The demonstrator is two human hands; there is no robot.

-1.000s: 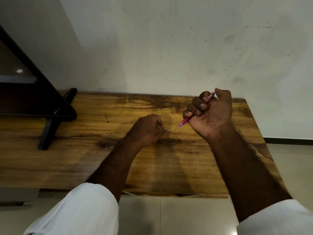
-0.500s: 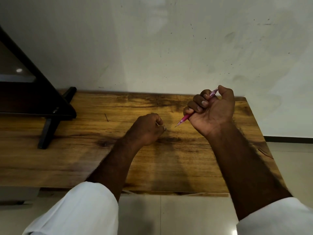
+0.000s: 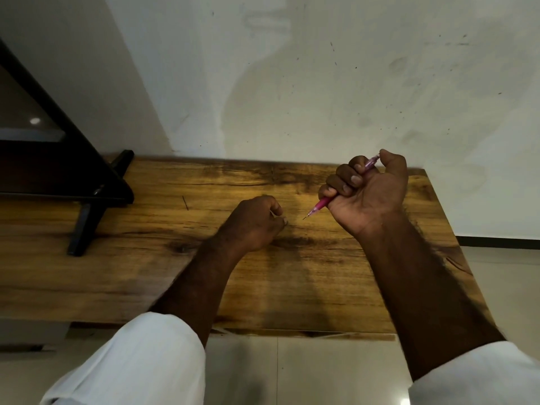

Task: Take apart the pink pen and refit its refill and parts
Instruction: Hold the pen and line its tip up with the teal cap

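Note:
The pink pen [image 3: 320, 205] runs slantwise through my right hand [image 3: 366, 194], which grips it in a fist above the wooden table [image 3: 146, 258]. Its thin tip points down and left, and its pale pink top sticks out by my thumb. My left hand [image 3: 254, 226] rests on the table just left of the tip, fingers curled. A small pale thing shows at its fingertips; I cannot tell what it is.
A black stand [image 3: 84, 226] holding a dark framed panel occupies the table's left rear. A white wall rises right behind the table. A small dark sliver [image 3: 185, 202] lies on the wood left of my left hand. Tiled floor shows below the table's near edge.
My right hand with the pen has shifted very slightly up and right. My left hand has stayed where it was.

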